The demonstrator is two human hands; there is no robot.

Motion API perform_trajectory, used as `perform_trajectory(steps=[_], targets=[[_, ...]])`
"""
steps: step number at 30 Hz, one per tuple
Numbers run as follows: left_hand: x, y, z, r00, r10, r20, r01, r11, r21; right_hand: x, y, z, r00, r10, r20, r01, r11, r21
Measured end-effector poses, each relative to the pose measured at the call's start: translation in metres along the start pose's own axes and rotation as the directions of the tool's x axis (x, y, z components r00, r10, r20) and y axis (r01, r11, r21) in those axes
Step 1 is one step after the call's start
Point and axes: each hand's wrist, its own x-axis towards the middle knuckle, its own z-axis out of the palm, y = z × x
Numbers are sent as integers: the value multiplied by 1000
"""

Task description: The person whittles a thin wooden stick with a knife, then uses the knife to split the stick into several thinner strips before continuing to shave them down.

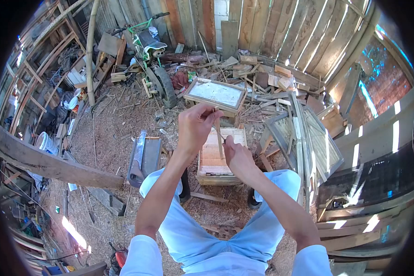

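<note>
My left hand (pixel 195 126) pinches the upper end of a thin wooden strip (pixel 219 143), which hangs down nearly upright. Close to the strip's middle is my right hand (pixel 239 160), its fingers closed around something small and dark that I cannot make out, possibly a blade. Below both hands, between my knees, stands a shallow wooden box (pixel 220 180) with light boards inside. Left of it, a handsaw (pixel 136 171) lies along a grey-topped box (pixel 151 154).
A wooden frame with a white panel (pixel 215 93) stands ahead. Behind it are scrap wood (pixel 262 78) and a green-framed bike (pixel 152 50). Slatted frames (pixel 303 138) lean at right; a heavy beam (pixel 55 158) juts in from the left. Shavings cover the ground.
</note>
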Motion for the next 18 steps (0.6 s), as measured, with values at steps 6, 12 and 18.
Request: perform_trajectory(steps=[6,12,18], targets=[[4,-1,0,999,20,35,-21,999,43,5,21,29,998,-50,-37,51,998,31],[-13,-35,16,998,17,-57,-21,996,-81,10,12,25,999,-45,0,45,996,73],[-28,-50,22,1000,-17,-12,16,999,-36,13,12,34,999,4,39,-3,999,-34]])
